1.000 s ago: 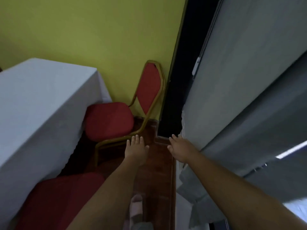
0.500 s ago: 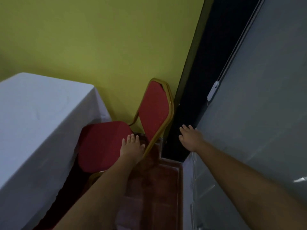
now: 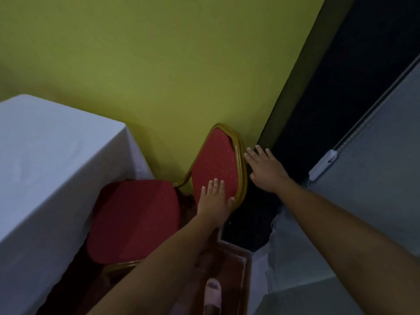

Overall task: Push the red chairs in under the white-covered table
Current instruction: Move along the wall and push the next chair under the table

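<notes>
Far left: rectangular table draped in smooth white cloth [image 3: 52, 169], the cloth falling in a flat panel down its near side, hem scalloped at the bottom edge.

Just right of it: red upholstered chair with a curved gold-painted metal frame [image 3: 134, 219]. Padded seat, rounded corners, sits against the table's draped side; its left edge meets the hanging cloth, most of the seat out in the open. Backrest is a tapered, rounded panel of red fabric with a faint dotted weave, upright, its top near the matte yellow-green wall [image 3: 172, 71].

Left hand [image 3: 214, 198]: palm down, flat over the lower backrest, fingers straight and close together, thumb out toward the gold rim. Holding nothing; cannot tell whether the palm actually presses on the fabric.

Below: dark reddish wooden floor [image 3: 229, 262], glossy, and a pale pink slipper [image 3: 212, 292] on a foot.

Right hand [image 3: 264, 169]: open, fingers spread wide, empty, just beside the backrest's outer frame edge, over a dark vertical gap [image 3: 322, 114].

Far right: grey smooth panel [image 3: 372, 169] with a small white plastic fitting [image 3: 322, 164].
</notes>
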Available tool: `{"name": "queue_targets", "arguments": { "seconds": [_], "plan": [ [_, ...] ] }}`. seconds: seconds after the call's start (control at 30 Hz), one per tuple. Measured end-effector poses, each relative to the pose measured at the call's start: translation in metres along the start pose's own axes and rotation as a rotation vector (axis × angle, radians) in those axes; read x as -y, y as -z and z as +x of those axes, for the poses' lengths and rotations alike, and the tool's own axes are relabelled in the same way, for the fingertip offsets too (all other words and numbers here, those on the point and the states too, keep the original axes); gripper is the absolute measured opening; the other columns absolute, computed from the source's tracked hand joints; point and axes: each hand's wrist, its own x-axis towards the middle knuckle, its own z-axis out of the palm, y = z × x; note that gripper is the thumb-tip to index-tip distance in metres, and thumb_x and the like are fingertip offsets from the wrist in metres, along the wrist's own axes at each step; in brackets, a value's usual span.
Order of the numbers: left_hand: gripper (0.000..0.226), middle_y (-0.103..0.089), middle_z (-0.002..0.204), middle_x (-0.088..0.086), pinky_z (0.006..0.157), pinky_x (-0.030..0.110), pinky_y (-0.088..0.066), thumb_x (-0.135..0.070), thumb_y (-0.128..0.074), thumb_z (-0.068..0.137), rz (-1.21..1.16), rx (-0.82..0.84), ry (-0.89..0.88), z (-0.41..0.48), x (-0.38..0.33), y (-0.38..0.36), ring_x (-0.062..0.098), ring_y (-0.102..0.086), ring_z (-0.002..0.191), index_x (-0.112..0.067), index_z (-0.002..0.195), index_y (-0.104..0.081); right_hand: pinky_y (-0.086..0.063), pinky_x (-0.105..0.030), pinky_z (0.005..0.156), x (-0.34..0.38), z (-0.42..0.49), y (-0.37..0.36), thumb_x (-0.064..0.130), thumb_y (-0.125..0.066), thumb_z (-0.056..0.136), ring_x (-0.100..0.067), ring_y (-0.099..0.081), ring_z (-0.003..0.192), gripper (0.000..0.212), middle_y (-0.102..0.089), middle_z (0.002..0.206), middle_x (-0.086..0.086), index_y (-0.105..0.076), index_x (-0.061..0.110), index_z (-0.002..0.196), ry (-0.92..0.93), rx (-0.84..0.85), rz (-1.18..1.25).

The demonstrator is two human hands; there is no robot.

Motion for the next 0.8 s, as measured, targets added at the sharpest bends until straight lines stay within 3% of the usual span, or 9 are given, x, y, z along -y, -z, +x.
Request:
{"name": "queue_targets", "arguments": {
  "seconds": [0.2, 0.33, 0.43, 0.8],
  "plan": [
    [0.084, 0.004, 0.158, 0.014, 0.117, 0.043, 0.002, -0.055, -0.032, 0.094, -0.088, -0.046, 0.030, 0.070, -0.041, -0.011, 0.028, 0.006, 0.146, -0.005, 0.149, 0.007, 0.001, -0.045, 0.118, -0.034, 0.085, 0.013, 0.013, -0.044, 0.091, -0.028, 0.004, 0.146, 0.072, 0.000, 0.160, -0.008, -0.005, 0.015, 0.152, 0.192, 0.007, -0.092],
    [0.096, 0.007, 0.159, 0.012, 0.117, 0.041, 0.004, -0.055, -0.045, 0.089, -0.178, -0.125, 0.096, 0.097, -0.048, -0.016, 0.027, 0.008, 0.146, -0.006, 0.147, 0.013, 0.002, -0.047, 0.117, -0.045, 0.129, 0.012, 0.014, -0.055, 0.089, -0.029, 0.005, 0.146, 0.083, 0.001, 0.160, -0.007, 0.000, 0.016, 0.152, 0.297, 0.033, -0.120],
    [0.100, 0.007, 0.159, 0.011, 0.118, 0.040, 0.005, -0.049, -0.050, 0.083, -0.215, -0.142, 0.099, 0.104, -0.044, -0.021, 0.025, 0.009, 0.146, -0.007, 0.147, 0.015, 0.002, -0.048, 0.116, -0.047, 0.147, 0.005, 0.008, -0.060, 0.086, -0.028, 0.005, 0.146, 0.090, 0.001, 0.160, -0.006, 0.000, 0.017, 0.151, 0.312, 0.030, -0.084],
    [0.097, 0.008, 0.159, 0.011, 0.118, 0.038, 0.007, -0.043, -0.051, 0.086, -0.234, -0.165, 0.112, 0.087, -0.050, -0.031, 0.021, 0.012, 0.145, -0.006, 0.147, 0.014, -0.003, -0.050, 0.118, -0.045, 0.139, -0.011, -0.006, -0.054, 0.084, -0.027, 0.000, 0.146, 0.084, -0.002, 0.161, -0.003, -0.009, 0.016, 0.151, 0.304, -0.023, 0.129]
  ]
}}
